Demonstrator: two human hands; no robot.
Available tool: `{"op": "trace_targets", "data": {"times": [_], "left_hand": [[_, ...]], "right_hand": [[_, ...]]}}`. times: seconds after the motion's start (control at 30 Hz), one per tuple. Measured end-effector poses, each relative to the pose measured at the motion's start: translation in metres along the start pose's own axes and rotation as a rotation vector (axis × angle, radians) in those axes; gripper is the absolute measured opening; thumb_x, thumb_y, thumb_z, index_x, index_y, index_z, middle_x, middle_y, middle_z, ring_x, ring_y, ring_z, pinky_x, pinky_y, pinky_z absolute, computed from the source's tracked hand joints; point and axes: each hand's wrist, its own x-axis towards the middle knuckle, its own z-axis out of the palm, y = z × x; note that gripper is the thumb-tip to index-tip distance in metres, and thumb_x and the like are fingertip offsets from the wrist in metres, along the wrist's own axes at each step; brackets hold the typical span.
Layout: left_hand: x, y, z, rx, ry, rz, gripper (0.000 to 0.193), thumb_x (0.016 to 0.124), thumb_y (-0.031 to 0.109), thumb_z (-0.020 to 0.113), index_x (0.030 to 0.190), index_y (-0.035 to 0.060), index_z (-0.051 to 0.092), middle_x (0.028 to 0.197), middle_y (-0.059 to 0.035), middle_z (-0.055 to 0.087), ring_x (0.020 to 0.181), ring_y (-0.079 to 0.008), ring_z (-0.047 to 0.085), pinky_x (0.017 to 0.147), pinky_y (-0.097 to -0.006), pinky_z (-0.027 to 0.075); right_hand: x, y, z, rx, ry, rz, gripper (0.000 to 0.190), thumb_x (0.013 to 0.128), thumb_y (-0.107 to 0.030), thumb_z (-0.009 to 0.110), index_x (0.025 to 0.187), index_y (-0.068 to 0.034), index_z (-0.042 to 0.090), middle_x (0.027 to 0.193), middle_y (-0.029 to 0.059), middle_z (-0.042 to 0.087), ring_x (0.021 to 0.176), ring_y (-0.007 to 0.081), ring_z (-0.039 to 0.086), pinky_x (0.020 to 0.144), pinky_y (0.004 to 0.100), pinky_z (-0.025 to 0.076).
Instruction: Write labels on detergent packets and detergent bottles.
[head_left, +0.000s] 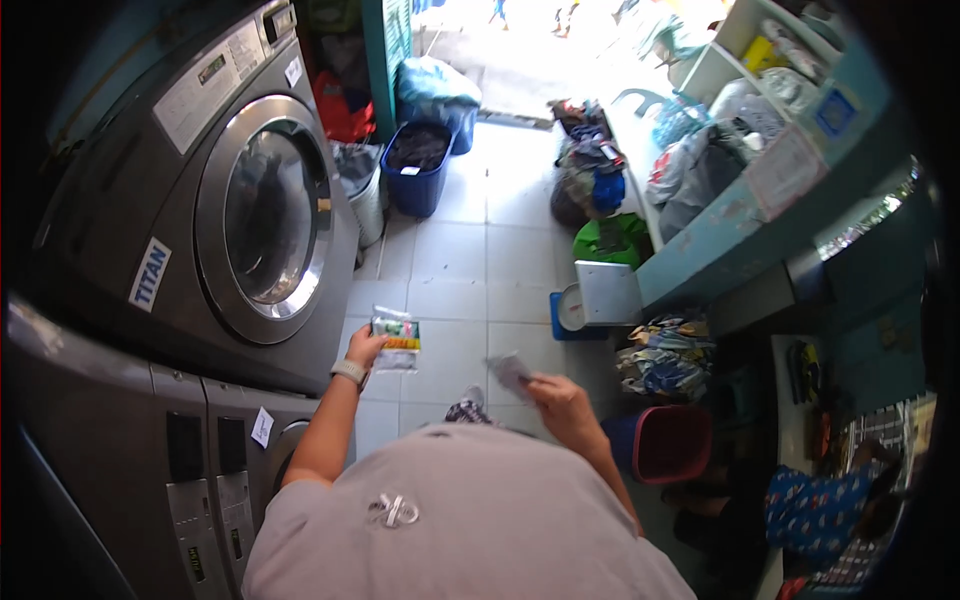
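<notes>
My left hand (365, 348) grips a printed plastic sachet (397, 341) by its left edge, with the thumb on top. The sachet has green and yellow print and clear ends. My right hand (556, 397) pinches a small greyish packet (511, 375), blurred by motion, so its kind is hard to tell. Both hands are apart, in front of my body and above the pale tiled floor (446, 322). To the left of my left hand stands a large grey front-loading machine (105, 225) with its round glass door (270, 217) closed.
Laundry bins (418, 180) line the left by the doorway. A weighing scale (604, 292), a green bag (611, 238) and piled clothes (592, 169) stand along the right counter (720, 232). Nearer are a clothes heap (666, 356), a pink-rimmed bin (673, 446) and another person (821, 510).
</notes>
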Motion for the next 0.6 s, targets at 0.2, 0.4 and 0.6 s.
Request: {"op": "trace_targets", "data": {"times": [0.2,0.4,0.6], "left_hand": [[0.109,0.016,0.022,-0.067,0.073,-0.304,0.025,0.08,-0.001,0.058,0.105,-0.0058,0.055,0.095,-0.0164,0.064,0.081,-0.0271,0.066,0.067,-0.0386,0.057],[0.277,0.086,0.043,-0.119,0.005,-0.293,0.024,0.079,-0.002,0.058,0.102,-0.0068,0.054,0.092,-0.0189,0.064,0.078,-0.0309,0.066,0.062,-0.0434,0.056],[0.509,0.236,0.054,-0.374,0.024,0.064,0.021,0.079,-0.001,0.062,0.097,-0.0026,0.051,0.093,-0.0179,0.064,0.08,-0.0287,0.067,0.066,-0.0416,0.057]], "right_hand": [[0.125,0.049,-0.029,0.054,0.093,-0.016,0.019,0.079,0.0,0.061,0.097,-0.003,0.064,0.104,0.015,0.064,0.085,0.0327,0.061,0.073,0.0364,0.05],[0.19,0.089,-0.046,0.088,0.088,0.183,0.023,0.086,-0.016,0.061,0.102,0.0,0.063,0.105,0.0147,0.063,0.087,0.0331,0.06,0.077,0.0365,0.048],[0.245,0.102,-0.049,0.084,0.231,0.481,0.027,0.087,-0.021,0.061,0.102,0.001,0.065,0.1,0.0146,0.064,0.084,0.0319,0.06,0.074,0.0368,0.048]]}}
